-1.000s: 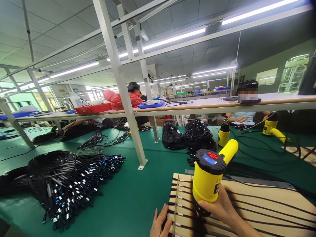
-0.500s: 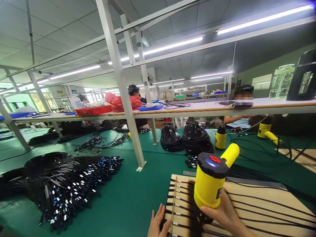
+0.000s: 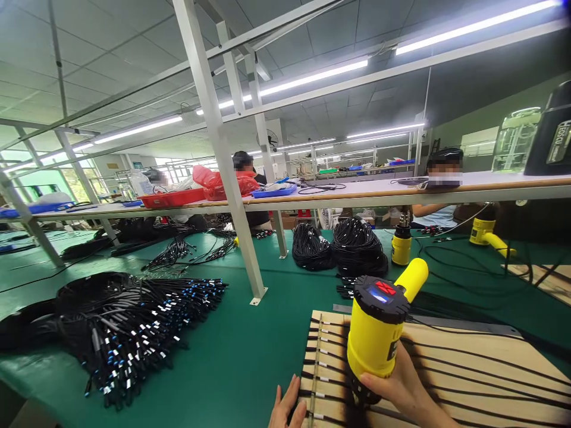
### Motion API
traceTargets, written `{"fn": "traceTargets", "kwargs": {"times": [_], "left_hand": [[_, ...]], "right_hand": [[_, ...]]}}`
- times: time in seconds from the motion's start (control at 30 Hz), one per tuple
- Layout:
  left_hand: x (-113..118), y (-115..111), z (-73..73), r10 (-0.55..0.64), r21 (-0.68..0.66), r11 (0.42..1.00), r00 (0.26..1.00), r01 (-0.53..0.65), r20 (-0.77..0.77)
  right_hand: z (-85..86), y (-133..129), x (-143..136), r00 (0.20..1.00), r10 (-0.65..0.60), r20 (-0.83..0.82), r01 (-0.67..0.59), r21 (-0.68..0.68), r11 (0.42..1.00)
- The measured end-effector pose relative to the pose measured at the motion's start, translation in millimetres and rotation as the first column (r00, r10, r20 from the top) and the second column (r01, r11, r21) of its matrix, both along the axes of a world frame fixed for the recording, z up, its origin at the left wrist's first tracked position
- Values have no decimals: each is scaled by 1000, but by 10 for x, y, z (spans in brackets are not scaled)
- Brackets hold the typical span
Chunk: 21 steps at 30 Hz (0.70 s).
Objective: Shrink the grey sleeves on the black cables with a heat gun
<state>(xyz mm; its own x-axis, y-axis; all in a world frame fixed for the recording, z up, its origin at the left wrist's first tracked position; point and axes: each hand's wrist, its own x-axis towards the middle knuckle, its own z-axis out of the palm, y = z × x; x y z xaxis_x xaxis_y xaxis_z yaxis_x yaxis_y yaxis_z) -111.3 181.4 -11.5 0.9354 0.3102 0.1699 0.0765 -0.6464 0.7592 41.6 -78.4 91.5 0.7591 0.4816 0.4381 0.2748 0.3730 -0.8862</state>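
A yellow heat gun (image 3: pixel 375 333) with a black cap and a lit display points nozzle down over a wooden board (image 3: pixel 473 356). My right hand (image 3: pixel 401 380) is wrapped round its lower body. Black cables (image 3: pixel 486 377) lie side by side across the board, their ends at a strip near its left edge. Dark scorch marks show on the wood around the nozzle. My left hand (image 3: pixel 289 405) rests at the board's lower left edge with its fingers apart, holding nothing.
A large cable bundle (image 3: pixel 147 333) lies at left on the green table (image 3: pixel 250 356). Coiled cables (image 3: pixel 359 246), a white post (image 3: pixel 236 202) and another yellow heat gun (image 3: pixel 401 246) stand farther back. A shelf (image 3: pixel 379 199) crosses above; people sit beyond.
The heat gun and my right hand have shifted slightly left over the board. The whole view has also moved a little.
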Motion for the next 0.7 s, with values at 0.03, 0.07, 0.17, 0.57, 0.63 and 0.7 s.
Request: {"fn": "traceTargets", "kwargs": {"times": [0.03,0.07,0.17,0.57,0.63,0.7], "left_hand": [[1,-9,-7,14,2,1000,1000,-14,12],[3,-21,-14,32,7,999,999,-32,24],[7,-59,-28,53,28,998,999,-53,13],[2,-2,-195,29,78,997,1000,-30,7],[1,-1,-209,36,79,996,999,-37,18],[-7,-8,-212,40,82,996,999,-41,21]], "right_hand": [[-1,7,4,1000,-3,4,3,-5,1000],[3,12,5,1000,-9,3,9,-4,1000],[35,20,1,1000,-5,-17,6,8,1000],[92,65,39,1000,26,-1,-26,-12,1000],[97,66,38,1000,31,-2,-32,-4,999],[102,67,31,1000,27,0,-27,-7,1000]]}}
